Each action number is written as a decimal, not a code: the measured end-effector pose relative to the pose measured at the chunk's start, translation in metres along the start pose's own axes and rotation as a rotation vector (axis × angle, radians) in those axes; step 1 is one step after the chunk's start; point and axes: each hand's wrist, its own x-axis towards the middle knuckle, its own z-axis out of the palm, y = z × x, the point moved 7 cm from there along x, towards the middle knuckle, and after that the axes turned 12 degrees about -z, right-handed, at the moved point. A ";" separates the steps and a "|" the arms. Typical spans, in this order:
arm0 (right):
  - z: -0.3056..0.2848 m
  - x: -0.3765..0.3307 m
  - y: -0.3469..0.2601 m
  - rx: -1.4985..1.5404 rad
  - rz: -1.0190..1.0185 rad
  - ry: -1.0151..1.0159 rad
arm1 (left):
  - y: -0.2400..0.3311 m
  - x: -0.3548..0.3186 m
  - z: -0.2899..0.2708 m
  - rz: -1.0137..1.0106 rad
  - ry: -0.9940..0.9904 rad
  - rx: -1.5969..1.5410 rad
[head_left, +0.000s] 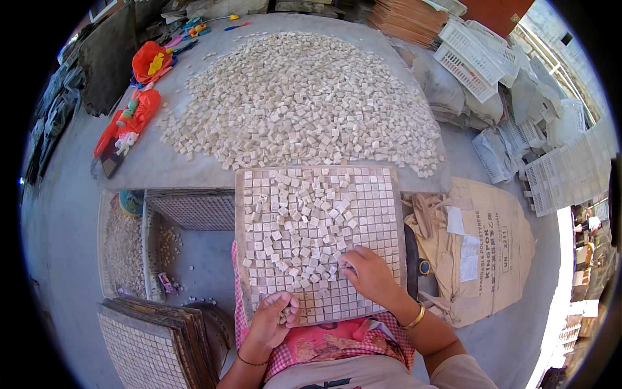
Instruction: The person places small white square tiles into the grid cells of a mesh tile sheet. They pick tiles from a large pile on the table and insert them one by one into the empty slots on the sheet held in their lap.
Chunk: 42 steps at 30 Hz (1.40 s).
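Observation:
A square gridded board rests across my lap, leaning on the table's near edge. Many of its small cells hold pale stone mosaic tiles, and more loose tiles lie heaped over its middle. At the board's lower left corner my left hand is curled, palm up, around a few small tiles. My right hand reaches over the lower right half of the grid. Its fingers are bent together, tips down at the cells beside the loose tiles; what is between them is hidden.
A large mound of stone tiles covers the table beyond the board. Stacked gridded boards stand at lower left, near a white crate of chips. Red bags lie far left. A printed sack and white crates are at right.

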 end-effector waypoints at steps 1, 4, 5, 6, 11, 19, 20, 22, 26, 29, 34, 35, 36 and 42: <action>0.000 0.001 -0.001 0.016 -0.018 0.010 | 0.000 0.000 0.000 0.003 -0.004 -0.001; -0.003 0.003 0.001 0.045 -0.038 0.021 | 0.000 -0.001 -0.001 0.008 -0.005 -0.019; -0.007 0.002 0.005 0.043 -0.021 0.011 | 0.001 -0.002 -0.001 0.009 -0.009 -0.016; -0.010 0.001 0.008 0.040 -0.004 0.001 | 0.001 -0.002 -0.001 0.009 -0.014 -0.013; -0.009 -0.005 0.009 0.027 0.020 -0.088 | 0.000 0.000 -0.002 0.000 -0.007 -0.018; -0.008 -0.012 0.002 -0.118 -0.049 -0.045 | -0.001 -0.001 -0.003 -0.003 0.021 -0.036; -0.010 -0.011 0.000 -0.127 -0.079 -0.046 | -0.001 -0.001 -0.003 -0.003 0.015 -0.035; -0.013 -0.011 -0.004 -0.116 -0.090 -0.016 | -0.002 -0.001 -0.005 -0.001 0.008 -0.037; -0.004 -0.015 -0.019 -0.022 -0.103 0.074 | 0.000 -0.002 0.000 0.016 0.021 -0.003; 0.006 -0.019 -0.016 -0.063 -0.104 0.034 | 0.001 -0.003 -0.002 0.009 0.007 -0.036; 0.008 -0.016 -0.014 -0.108 -0.083 -0.025 | 0.004 -0.009 -0.003 0.036 0.020 -0.017; 0.006 -0.015 -0.015 -0.068 -0.073 -0.007 | 0.004 -0.008 -0.001 0.027 0.009 -0.012; 0.003 -0.014 -0.016 -0.029 -0.064 0.011 | 0.003 -0.007 0.001 0.018 -0.001 -0.007; 0.004 0.006 -0.013 0.040 -0.122 0.077 | -0.007 -0.003 0.005 -0.022 -0.012 0.010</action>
